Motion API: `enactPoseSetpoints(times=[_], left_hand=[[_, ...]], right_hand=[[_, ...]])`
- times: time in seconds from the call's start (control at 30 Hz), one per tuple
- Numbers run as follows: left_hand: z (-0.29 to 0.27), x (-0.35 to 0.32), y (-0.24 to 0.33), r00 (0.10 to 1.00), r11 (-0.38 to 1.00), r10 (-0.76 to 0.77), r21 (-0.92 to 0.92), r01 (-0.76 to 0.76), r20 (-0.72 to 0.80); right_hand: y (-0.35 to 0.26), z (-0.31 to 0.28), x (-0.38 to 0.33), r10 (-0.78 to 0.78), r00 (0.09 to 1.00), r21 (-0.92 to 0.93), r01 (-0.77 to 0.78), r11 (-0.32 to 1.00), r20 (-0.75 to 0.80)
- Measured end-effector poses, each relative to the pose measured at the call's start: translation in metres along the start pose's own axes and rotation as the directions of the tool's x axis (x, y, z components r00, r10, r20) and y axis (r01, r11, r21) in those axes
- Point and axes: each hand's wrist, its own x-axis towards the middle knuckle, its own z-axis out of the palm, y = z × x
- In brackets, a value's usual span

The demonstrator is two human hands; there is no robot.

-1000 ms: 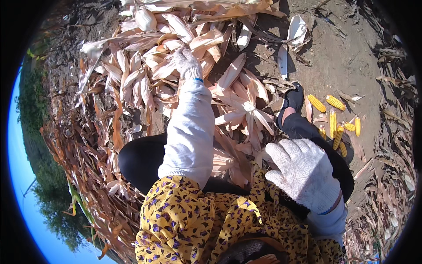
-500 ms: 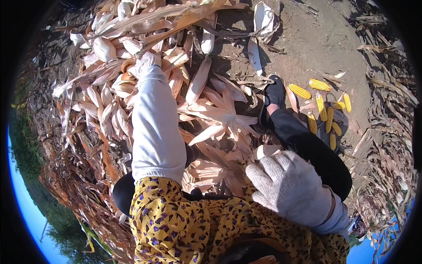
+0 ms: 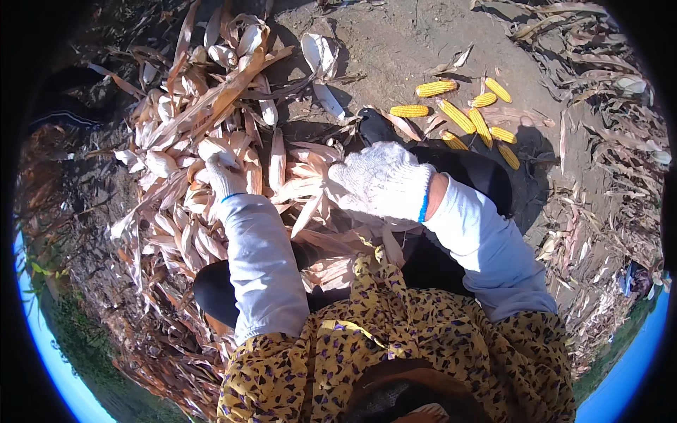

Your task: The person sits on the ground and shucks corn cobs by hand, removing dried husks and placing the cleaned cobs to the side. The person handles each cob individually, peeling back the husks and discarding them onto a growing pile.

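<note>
Swinging in from the side, the right hand (image 3: 381, 182) now lies fingers-down on the husk pile (image 3: 211, 141), grip unclear; the left hand (image 3: 224, 171) reaches deeper, fingers buried among unhusked ears, grip hidden; husked cobs (image 3: 469, 116) lie well beyond the right fingers.

Before us, a husk pile (image 3: 211, 141) spreads to the left; our left hand (image 3: 224, 173) rests on it; our right hand (image 3: 381, 183) sits at its right edge; bare cobs (image 3: 469, 116) lie on dirt (image 3: 395, 49) farther right.
</note>
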Motion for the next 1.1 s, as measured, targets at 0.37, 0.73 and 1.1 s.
enactPoseSetpoints(times=[0.37,0.73,1.1], left_hand=[[0.078,-0.264,-0.037,0.671,0.969,-0.237,0.223,0.108,0.703],[0.081,-0.304,-0.052,0.385,0.919,-0.38,0.295,0.263,0.841],[0.089,-0.319,-0.055,0.507,0.912,-0.41,0.321,0.257,0.758]], right_hand=[[-0.016,0.106,-0.077,0.686,0.714,0.743,-0.534,0.404,0.141],[-0.028,0.06,-0.078,0.544,0.836,0.688,0.352,-0.635,0.074],[-0.024,0.056,-0.071,0.476,0.876,0.701,0.289,-0.652,0.081]])
